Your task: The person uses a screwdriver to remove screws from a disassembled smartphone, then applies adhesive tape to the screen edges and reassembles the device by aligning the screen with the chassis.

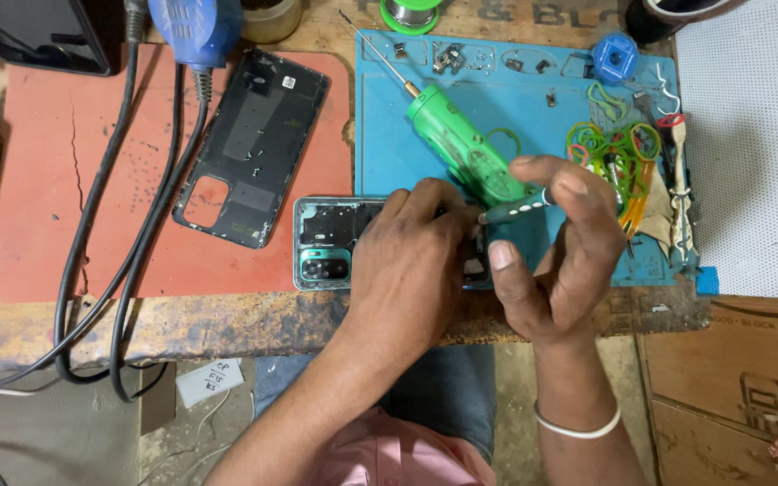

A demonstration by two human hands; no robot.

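Left hand: our left hand (407,261) lies palm down over the opened phone (330,243), fingers curled and pressing on it; we cannot tell whether they pinch anything beneath.
Right hand: our right hand (556,247) is half open, thumb and forefinger pinching a slim dark tool (515,210) whose tip points toward the phone.
Phone: at the worktop's (227,324) front edge, straddling the red mat (47,180) and the blue mat (533,108), camera end to the left.
Back cover: the dark back cover (254,144) lies on the red mat, just beyond the phone.
Green screwdriver: the green screwdriver (461,144) rests on the blue mat, near our right fingers.
Rubber bands: a heap of rubber bands (623,153) lies right of it.
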